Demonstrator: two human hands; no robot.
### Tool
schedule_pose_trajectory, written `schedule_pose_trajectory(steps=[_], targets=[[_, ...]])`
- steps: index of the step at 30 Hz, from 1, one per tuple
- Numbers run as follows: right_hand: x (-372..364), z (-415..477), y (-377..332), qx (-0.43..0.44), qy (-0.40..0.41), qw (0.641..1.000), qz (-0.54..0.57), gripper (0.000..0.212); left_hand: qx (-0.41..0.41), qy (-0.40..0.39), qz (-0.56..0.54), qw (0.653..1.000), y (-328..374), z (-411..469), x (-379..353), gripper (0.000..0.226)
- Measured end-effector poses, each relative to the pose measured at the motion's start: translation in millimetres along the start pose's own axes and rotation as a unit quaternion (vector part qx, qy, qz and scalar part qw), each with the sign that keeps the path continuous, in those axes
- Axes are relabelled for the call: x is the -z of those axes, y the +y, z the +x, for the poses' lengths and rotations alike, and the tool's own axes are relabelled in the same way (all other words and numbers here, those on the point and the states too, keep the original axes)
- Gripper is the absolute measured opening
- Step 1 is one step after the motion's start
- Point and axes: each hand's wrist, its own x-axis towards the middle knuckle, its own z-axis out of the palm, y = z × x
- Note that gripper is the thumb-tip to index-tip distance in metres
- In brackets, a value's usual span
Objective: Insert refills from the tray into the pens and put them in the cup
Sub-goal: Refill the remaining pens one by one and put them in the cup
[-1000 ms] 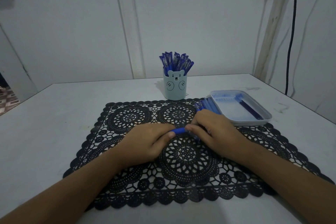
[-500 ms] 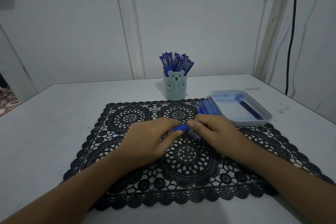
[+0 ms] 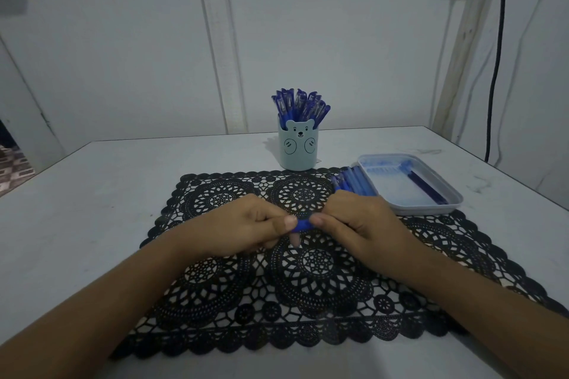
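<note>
Over the middle of the black lace mat (image 3: 308, 301), my left hand (image 3: 243, 229) and my right hand (image 3: 360, 221) both grip one blue pen (image 3: 303, 224); only a short blue piece shows between the thumbs. A light blue bear cup (image 3: 298, 149) stands behind the mat, packed with several blue pens (image 3: 300, 106). At the right sits the pale tray (image 3: 443, 209), holding dark blue refills (image 3: 426, 188). Several loose blue pens (image 3: 352, 183) lie against the tray's left side.
The grey table (image 3: 92, 194) runs to a white wall with a vertical post (image 3: 221, 55). A black cable (image 3: 497, 55) hangs at the right. The table's right edge lies just past the tray.
Both hands stayed on the pen and turned it a little; the left thumb now sits on top next to the right thumb. Nothing else moved.
</note>
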Motion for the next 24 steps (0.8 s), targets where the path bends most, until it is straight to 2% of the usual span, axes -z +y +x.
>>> schedule_pose_trajectory(steps=[5, 7, 10, 11, 14, 17, 18, 20, 24], targets=[[-0.3, 1.1, 0.1, 0.054, -0.022, 0.997, -0.048, 0.046, 0.031, -0.065, -0.095, 0.993, -4.0, -4.3, 2.9, 0.039], [-0.4, 0.3, 2.7, 0.025, -0.025, 0.998, -0.057, 0.048, 0.032, -0.024, -0.027, 0.999, -3.2, -2.5, 0.3, 0.036], [0.7, -2.3, 2.1, -0.118, -0.011, 0.993, 0.015, 0.047, 0.013, 0.108, 0.155, 0.982, -4.5, 2.5, -12.1, 0.029], [1.9, -2.6, 0.9, -0.178, -0.001, 0.982, 0.058, 0.045, -0.008, 0.152, 0.208, 0.966, -3.9, 3.3, -18.2, 0.028], [5.7, -0.1, -4.9, -0.306, 0.017, 0.936, 0.171, 0.044, -0.096, 0.242, 0.384, 0.886, -0.2, 1.3, -28.8, 0.032], [8.8, 0.7, -12.0, -0.371, -0.027, 0.882, 0.291, 0.046, -0.168, 0.28, 0.503, 0.8, -1.6, 1.7, -30.7, 0.031], [8.7, 0.4, -13.7, -0.375, -0.033, 0.868, 0.324, 0.045, -0.18, 0.284, 0.518, 0.787, -1.1, 1.7, -30.5, 0.031], [8.4, 0.6, -16.3, -0.354, -0.022, 0.866, 0.351, 0.042, -0.171, 0.271, 0.49, 0.811, 3.2, 0.5, -28.5, 0.033], [9.6, 1.1, -15.8, -0.288, -0.006, 0.912, 0.291, 0.04, -0.102, 0.215, 0.36, 0.902, 10.2, 0.7, -21.2, 0.035]])
